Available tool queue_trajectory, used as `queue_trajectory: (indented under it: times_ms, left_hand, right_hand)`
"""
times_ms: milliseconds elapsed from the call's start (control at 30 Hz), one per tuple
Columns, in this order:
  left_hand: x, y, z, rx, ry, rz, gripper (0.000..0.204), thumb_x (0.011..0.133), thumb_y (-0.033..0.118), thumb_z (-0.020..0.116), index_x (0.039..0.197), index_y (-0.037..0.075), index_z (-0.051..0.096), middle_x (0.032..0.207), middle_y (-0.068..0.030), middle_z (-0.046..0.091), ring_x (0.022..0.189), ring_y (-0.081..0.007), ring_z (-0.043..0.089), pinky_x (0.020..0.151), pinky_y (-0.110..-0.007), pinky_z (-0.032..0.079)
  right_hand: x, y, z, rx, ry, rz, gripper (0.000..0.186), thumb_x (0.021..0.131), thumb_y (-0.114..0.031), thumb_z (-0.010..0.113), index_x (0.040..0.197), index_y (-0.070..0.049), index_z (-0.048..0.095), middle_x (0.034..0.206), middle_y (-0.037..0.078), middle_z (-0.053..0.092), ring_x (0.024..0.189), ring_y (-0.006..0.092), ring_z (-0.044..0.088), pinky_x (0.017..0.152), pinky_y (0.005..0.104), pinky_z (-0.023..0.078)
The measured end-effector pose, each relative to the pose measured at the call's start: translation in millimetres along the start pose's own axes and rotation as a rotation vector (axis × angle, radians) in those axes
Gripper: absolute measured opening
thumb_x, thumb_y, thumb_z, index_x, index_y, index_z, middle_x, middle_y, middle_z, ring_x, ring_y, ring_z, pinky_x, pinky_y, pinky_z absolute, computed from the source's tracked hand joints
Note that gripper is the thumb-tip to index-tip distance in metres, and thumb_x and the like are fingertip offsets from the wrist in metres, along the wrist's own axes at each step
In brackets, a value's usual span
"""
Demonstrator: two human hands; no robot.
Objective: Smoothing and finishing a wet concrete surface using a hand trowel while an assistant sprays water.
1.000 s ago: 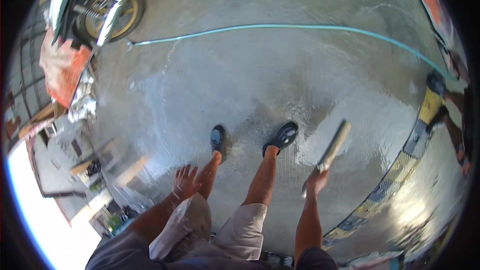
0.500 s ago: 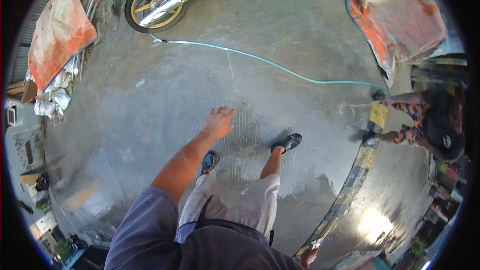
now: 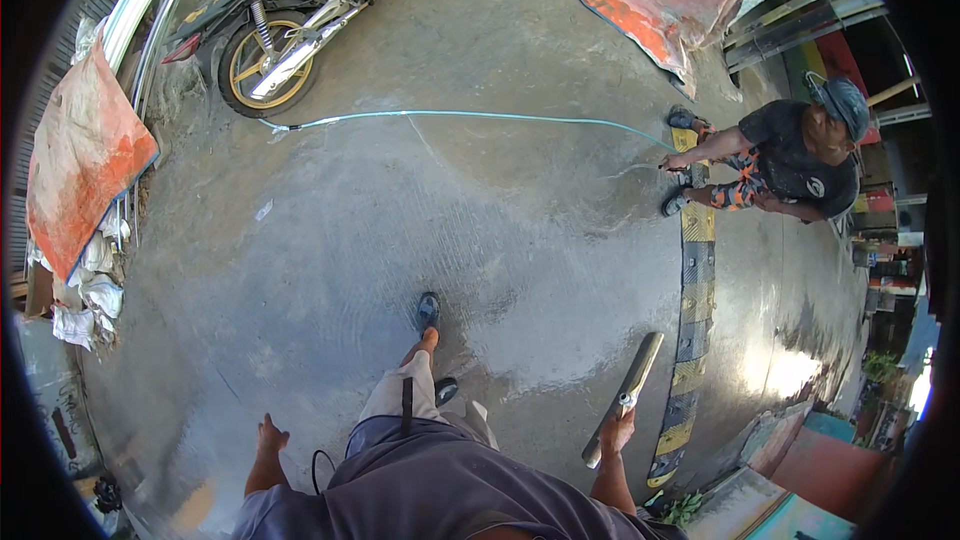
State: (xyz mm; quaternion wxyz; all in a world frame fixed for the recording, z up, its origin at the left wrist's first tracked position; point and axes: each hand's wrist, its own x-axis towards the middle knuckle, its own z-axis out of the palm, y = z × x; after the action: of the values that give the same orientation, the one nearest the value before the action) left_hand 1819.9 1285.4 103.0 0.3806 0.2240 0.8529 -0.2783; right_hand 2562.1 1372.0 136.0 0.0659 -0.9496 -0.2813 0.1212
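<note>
Grey wet concrete [image 3: 330, 290] fills the middle of the head view. Lower right: my right hand [image 3: 617, 432] wrapped round the middle of a long narrow bar [image 3: 639, 369], which slants near the yellow-and-black ridge [image 3: 688, 375]. Lower left: my left hand [image 3: 270, 435] looks empty, fingers partly loose, well apart from the right. Step, as I judge it: carrying the bar over slick ground. Next move calls for firm grip, sure footing, room from the ridge.

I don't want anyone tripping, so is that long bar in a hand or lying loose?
In a hand: the right hand grips the long bar near its middle. I cannot tell whether it touches the floor.
</note>
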Motion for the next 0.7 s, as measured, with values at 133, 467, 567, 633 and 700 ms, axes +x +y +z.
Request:
queue_trajectory:
  times_ms: [133,467,567,633,700]
  left_hand:
    - [-21,-48,42,0.069,-0.074,0.011,0.099,0.067,0.028,0.073,0.141,0.011,0.010,0.136,-0.0247,0.030,0.127,-0.0374,0.031,0.102,-0.043,0.033]
    - [5,25,-52,-0.087,0.501,0.789,0.087,0.070,0.024,0.071,0.138,0.005,0.021,0.130,-0.0295,0.035,0.121,-0.0419,0.035,0.100,-0.043,0.032]
    - [-25,73,-76,-0.088,0.541,1.027,0.086,0.071,0.023,0.071,0.138,0.004,0.021,0.130,-0.0285,0.035,0.122,-0.0415,0.034,0.100,-0.043,0.032]
    - [-40,96,-81,-0.076,0.552,1.214,0.085,0.071,0.023,0.071,0.138,0.003,0.021,0.130,-0.0281,0.035,0.122,-0.0411,0.035,0.100,-0.043,0.032]
    - [-62,108,-82,-0.055,0.542,1.337,0.085,0.071,0.023,0.071,0.137,0.003,0.021,0.130,-0.0277,0.036,0.121,-0.0406,0.035,0.100,-0.043,0.032]
  right_hand:
    - [-49,13,14,0.064,-0.028,-0.011,0.049,0.079,-0.012,0.055,0.125,-0.004,0.043,0.102,0.024,0.059,0.094,0.0412,0.056,0.082,0.0478,0.043]
    - [-277,248,41,0.062,-0.025,0.397,0.042,0.081,-0.018,0.053,0.123,-0.013,0.047,0.097,0.022,0.062,0.092,0.0407,0.057,0.081,0.0481,0.043]
    - [-365,305,45,0.026,-0.083,0.555,0.038,0.082,-0.021,0.054,0.120,-0.014,0.049,0.098,0.020,0.062,0.094,0.0385,0.058,0.081,0.0478,0.044]
    - [-414,328,48,0.028,-0.069,0.651,0.041,0.078,-0.015,0.057,0.119,-0.015,0.049,0.100,0.019,0.062,0.096,0.0384,0.058,0.082,0.0471,0.044]
    - [-459,345,58,0.012,0.005,0.645,0.044,0.075,-0.012,0.059,0.119,-0.010,0.049,0.102,0.018,0.061,0.097,0.0380,0.056,0.083,0.0459,0.044]
